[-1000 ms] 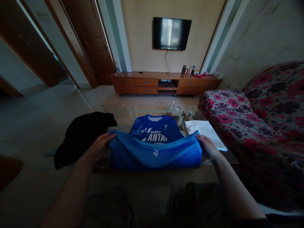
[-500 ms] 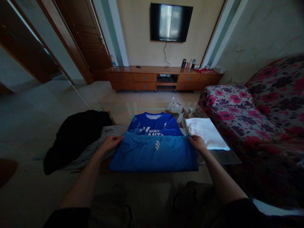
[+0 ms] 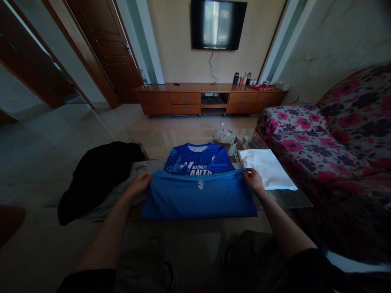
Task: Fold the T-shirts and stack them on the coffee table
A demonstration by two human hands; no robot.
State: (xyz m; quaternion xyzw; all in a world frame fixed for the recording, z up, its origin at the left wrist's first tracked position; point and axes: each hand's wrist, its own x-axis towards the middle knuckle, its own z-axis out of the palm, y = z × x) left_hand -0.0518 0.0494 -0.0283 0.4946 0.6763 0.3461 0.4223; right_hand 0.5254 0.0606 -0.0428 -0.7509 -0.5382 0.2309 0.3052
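Note:
A blue T-shirt (image 3: 198, 199) with white lettering lies on a glass table, its neckline away from me and its lower part folded up over the front. My left hand (image 3: 140, 183) pinches the left end of the folded hem. At the right end, my right hand (image 3: 253, 179) grips the same hem between thumb and fingers. The hem is stretched between both hands and slightly raised, just below the lettering. To the right lies a folded white cloth (image 3: 269, 169). A black garment (image 3: 100, 175) is heaped on the left, over a grey cloth (image 3: 134, 171).
The glass table (image 3: 296, 200) has a patterned border. A flowered sofa (image 3: 305, 142) stands close on the right. Beyond the table, a low wooden cabinet (image 3: 183, 98) carries several bottles (image 3: 244, 78) beneath a wall television (image 3: 218, 24).
My left hand has moved slightly left and my right hand slightly up, so the hem is drawn wider and smoother. The view has tilted down a little.

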